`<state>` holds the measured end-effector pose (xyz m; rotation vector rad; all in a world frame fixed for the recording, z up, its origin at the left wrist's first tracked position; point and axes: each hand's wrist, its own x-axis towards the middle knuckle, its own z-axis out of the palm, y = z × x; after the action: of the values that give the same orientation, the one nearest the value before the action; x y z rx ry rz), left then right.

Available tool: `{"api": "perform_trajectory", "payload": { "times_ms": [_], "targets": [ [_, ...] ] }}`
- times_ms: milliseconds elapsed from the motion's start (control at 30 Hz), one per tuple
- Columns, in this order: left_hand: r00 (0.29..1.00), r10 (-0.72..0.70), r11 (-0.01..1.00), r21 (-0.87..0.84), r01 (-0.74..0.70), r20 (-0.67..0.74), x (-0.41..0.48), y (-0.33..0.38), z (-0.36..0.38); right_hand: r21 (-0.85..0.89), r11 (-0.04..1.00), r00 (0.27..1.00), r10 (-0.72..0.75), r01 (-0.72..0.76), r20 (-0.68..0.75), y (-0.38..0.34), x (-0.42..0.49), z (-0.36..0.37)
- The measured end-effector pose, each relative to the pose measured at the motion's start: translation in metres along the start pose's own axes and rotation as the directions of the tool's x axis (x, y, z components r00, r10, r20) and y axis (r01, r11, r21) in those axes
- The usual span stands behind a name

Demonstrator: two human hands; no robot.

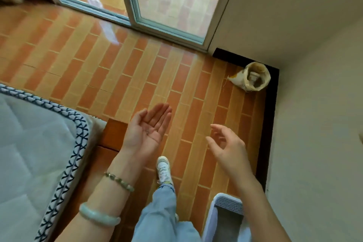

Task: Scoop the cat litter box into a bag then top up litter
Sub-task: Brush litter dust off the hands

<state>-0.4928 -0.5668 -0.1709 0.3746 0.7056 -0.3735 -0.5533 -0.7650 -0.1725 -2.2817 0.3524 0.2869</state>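
The left hand (149,125) is lying palm up with fingers straight and together, its grip open and holding nothing but a few dark specks on the palm. The right hand (227,147) is hovering just beside it, fingers spread and loosely bent, its grip also open and empty. The two hands are not touching.

Below the right forearm, the litter box (228,203) is sitting at the bottom edge of the view, with a white perforated rim and grey litter inside. It is lying near the wall (314,114). A shoe (163,167) is stepping on the floor (98,61) between the hands.

The bag (240,79) is standing open-mouthed in the far corner, against the dark skirting (269,124), well apart from the box, with a pale cup (253,75) showing inside.

A mattress (29,153) edge is bounding the left side. Between it and the wall, a broad strip of tiles is running up to the glass door (172,0).
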Motion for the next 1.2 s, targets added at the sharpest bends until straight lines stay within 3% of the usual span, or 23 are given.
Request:
{"api": "perform_trajectory", "payload": {
  "times_ms": [267,600,733,967,1200],
  "targets": [
    [0.99,0.134,0.987,-0.096,-0.13,0.046,-0.032,0.092,0.102,-0.298,0.871,0.92,-0.36,0.39,0.152,-0.154,0.072,-0.046],
    [0.955,0.282,0.954,-0.13,-0.27,0.086,-0.003,0.204,0.199,-0.472,0.649,0.801,-0.518,0.596,0.3,-0.282,0.19,-0.084],
    [0.938,0.337,0.934,-0.158,-0.321,0.085,0.04,0.254,0.23,-0.47,0.591,0.754,-0.539,0.656,0.375,-0.319,0.268,-0.084],
    [0.899,0.437,0.859,-0.278,-0.431,-0.044,0.112,0.339,0.299,-0.421,0.476,0.635,-0.573,0.772,0.518,-0.408,0.397,-0.063],
    [0.856,0.495,0.776,-0.366,-0.513,-0.149,0.166,0.448,0.309,-0.34,0.405,0.528,-0.612,0.849,0.588,-0.511,0.495,-0.005]
  ]
}}
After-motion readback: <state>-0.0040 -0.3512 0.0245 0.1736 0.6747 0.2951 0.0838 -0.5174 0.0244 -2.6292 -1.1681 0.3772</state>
